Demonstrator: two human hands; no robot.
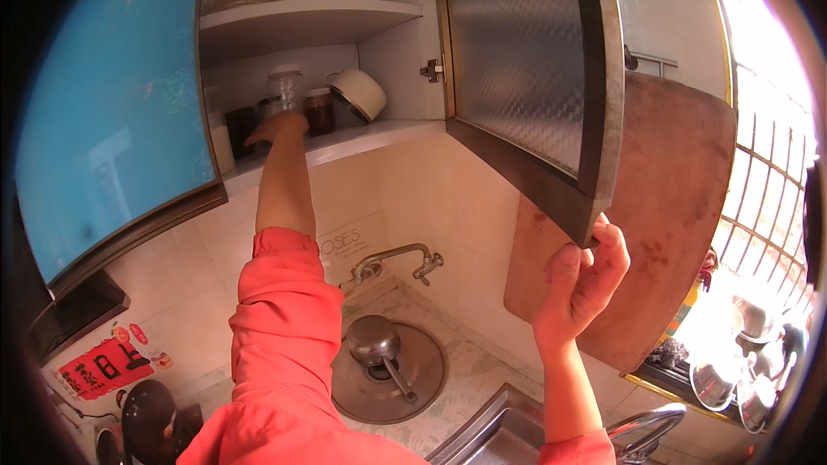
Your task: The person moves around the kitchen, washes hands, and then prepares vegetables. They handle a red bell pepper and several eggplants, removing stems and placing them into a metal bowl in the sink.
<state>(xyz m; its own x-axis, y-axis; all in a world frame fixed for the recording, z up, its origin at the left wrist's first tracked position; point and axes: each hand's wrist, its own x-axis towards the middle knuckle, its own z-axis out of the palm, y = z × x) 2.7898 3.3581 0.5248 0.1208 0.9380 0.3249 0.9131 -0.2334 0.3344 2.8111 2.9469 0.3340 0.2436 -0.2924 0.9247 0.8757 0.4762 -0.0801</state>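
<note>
My left hand (281, 128) reaches into a wall cabinet, at the front of its lower shelf (375, 131). It is at a clear jar with a pale lid (285, 87); whether the fingers grip anything is hidden. Right of it stand a jar with dark reddish contents (319, 113) and a tilted cream bowl (359, 93). A dark container (241, 131) is to its left. My right hand (581, 271) has its fingers at the bottom corner of the swung-out cabinet door with a textured glass panel (517, 58), the thumb beside the corner.
Below are a wall faucet (394, 252), a round metal lid or basin (420, 374) with a small metal pot (373, 339) on it, and a sink (497, 433). A large wooden board (672, 219) hangs at right, near metal bowls (714, 381) by a barred window. A blue cabinet door (116, 116) is at left.
</note>
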